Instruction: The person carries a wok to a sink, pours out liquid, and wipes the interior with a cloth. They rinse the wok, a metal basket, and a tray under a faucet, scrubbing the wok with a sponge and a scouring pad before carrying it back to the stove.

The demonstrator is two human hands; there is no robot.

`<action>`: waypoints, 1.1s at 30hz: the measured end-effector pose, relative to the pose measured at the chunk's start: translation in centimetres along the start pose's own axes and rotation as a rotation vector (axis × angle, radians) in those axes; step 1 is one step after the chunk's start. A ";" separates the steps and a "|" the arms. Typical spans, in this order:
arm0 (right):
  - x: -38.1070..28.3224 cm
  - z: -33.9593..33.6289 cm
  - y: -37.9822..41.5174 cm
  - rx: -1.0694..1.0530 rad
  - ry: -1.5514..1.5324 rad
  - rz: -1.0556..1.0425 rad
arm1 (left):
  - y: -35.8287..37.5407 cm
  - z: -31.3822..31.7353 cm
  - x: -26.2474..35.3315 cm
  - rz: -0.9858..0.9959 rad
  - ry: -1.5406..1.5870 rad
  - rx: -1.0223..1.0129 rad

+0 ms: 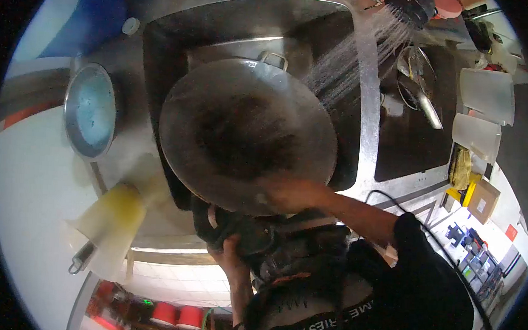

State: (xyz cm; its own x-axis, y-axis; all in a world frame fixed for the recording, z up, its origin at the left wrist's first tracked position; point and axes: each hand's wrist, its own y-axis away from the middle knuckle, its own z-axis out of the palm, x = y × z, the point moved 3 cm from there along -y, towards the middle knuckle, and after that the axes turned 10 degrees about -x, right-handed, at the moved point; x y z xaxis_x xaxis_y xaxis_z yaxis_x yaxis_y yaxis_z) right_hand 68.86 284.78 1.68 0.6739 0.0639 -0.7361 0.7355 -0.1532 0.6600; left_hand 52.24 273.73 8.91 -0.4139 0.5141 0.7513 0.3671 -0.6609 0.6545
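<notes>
the right hand [295, 193] reaches in over the near side of the wok [244, 92], low against the inner surface. it is smeared by blur, so i cannot tell how far its fingers are open, nor whether it has hold of anything. the left hand [231, 250] is at the near left edge, fingers bent against dark material [254, 236] just below the rim; how tightly it closes, and on what, is too dark to tell.

the wok lies in the large left basin [187, 32] of a metal sink, its inside facing up, with a darker patch in the middle. one loop handle [274, 59] sticks out at the far side. the right forearm [363, 218] crosses the near right edge and, with the hand, covers part of the rim there.

a spray head [409, 10] at the top right throws water slantwise over the divider [369, 111], into the left basin beside the wok. in the right basin [408, 145] lies a piece of metal cookware with a long handle [428, 108]. on the counter [129, 62] to the left stand a metal bowl [70, 110] with bluish contents and, nearer, a translucent jug [109, 222], yellowish inside. clear plastic tubs [487, 96] stand past the right basin.
</notes>
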 end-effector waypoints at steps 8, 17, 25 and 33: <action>2.9 1.8 -5.0 -0.033 -0.439 0.023 | 0.4 0.5 0.4 -0.133 0.087 0.049; -5.9 -2.4 -13.7 0.531 -0.379 -0.326 | 1.0 -0.1 0.1 -0.241 0.021 0.151; 3.7 -5.9 -23.1 0.779 -0.133 -0.158 | 0.8 -0.6 -0.5 -0.285 0.050 0.225; 3.1 -9.5 -17.5 0.572 -0.378 0.262 | 0.5 -0.6 0.0 -0.310 -0.009 0.156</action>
State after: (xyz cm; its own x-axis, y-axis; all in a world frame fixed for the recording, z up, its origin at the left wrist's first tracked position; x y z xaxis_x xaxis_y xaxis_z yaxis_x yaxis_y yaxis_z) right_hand 58.77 297.04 -10.72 0.6757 -0.3743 -0.6350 0.3321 -0.6145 0.7156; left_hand 51.88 273.12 9.18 -0.5184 0.6826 0.5151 0.3482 -0.3817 0.8562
